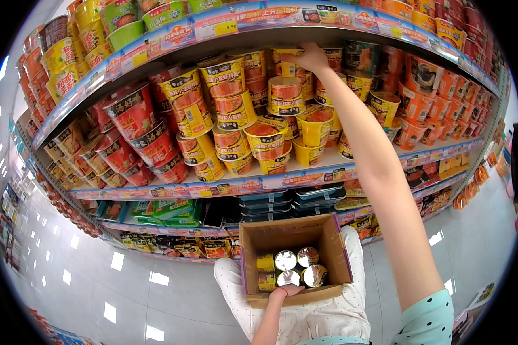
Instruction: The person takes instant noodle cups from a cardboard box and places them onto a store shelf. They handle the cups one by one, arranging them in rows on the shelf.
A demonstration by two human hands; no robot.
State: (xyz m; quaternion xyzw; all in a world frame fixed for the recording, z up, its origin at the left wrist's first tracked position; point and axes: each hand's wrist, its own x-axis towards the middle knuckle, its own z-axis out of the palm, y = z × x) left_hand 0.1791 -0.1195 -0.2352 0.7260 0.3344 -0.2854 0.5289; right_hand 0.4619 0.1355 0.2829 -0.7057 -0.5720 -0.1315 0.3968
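Note:
Up on the shelf, my right hand [313, 57] grips a yellow instant-noodle cup [282, 68] by its upper right side. This cup is on top of a stack, just under the shelf above; some fingertips are hidden. An open cardboard box [292, 228] rests on my lap. My left hand [287, 290] holds its near rim, with the fingers partly inside. Within the box are several yellow noodle cups; some stand with silvery lids [285, 260] up, while others [266, 262] lie on their sides at the left.
More yellow cups [315, 125] are stacked along the shelf, between red noodle bowls [131, 114] and orange cups [414, 105]. The upper shelf's edge [280, 19] overhangs them. Black trays [265, 207], green packs [172, 208] and a dark phone-like slab [214, 213] lie lower down.

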